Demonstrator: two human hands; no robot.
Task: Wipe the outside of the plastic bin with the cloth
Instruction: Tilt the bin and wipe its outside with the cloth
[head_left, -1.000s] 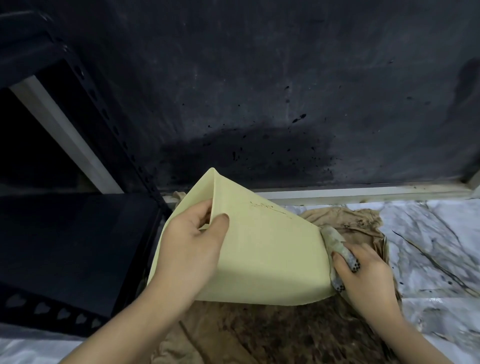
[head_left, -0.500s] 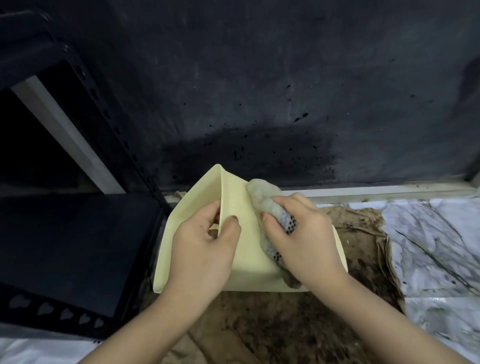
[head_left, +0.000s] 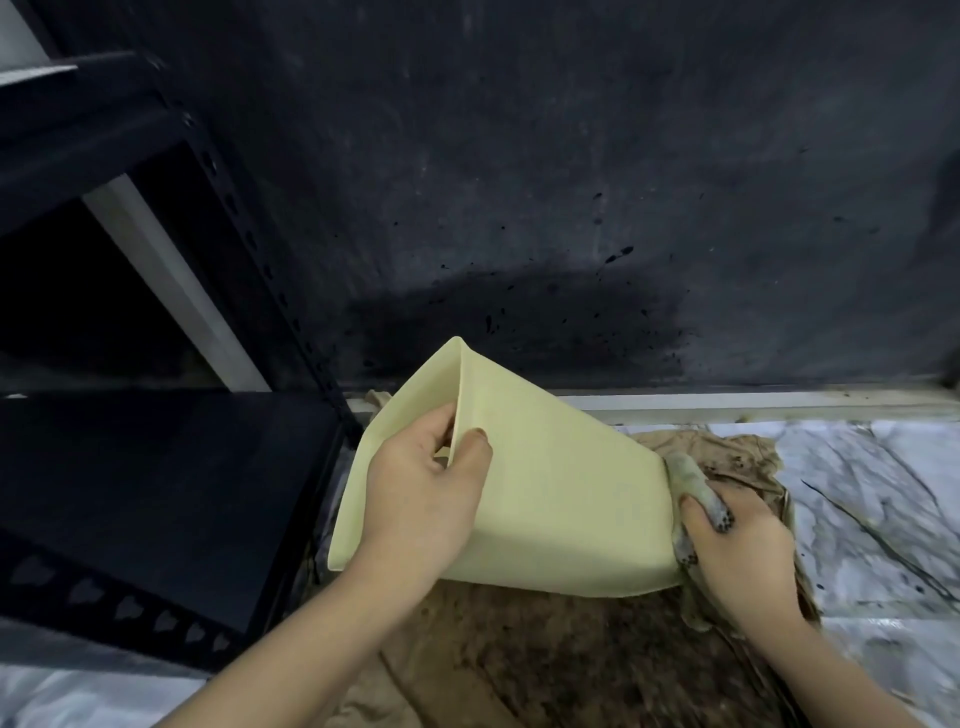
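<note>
Left hand (head_left: 423, 499) pinches my bin's (head_left: 545, 493) rim, tilting it over the stained paper (head_left: 597, 660) so its base faces my right hand (head_left: 737, 545) — clenched on the cloth (head_left: 688, 480), pressing there.

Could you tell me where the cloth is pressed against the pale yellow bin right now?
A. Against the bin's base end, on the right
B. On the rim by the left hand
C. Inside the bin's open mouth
A: the right hand holds the cloth against the base end of the bin, while the left hand grips the rim.
</note>
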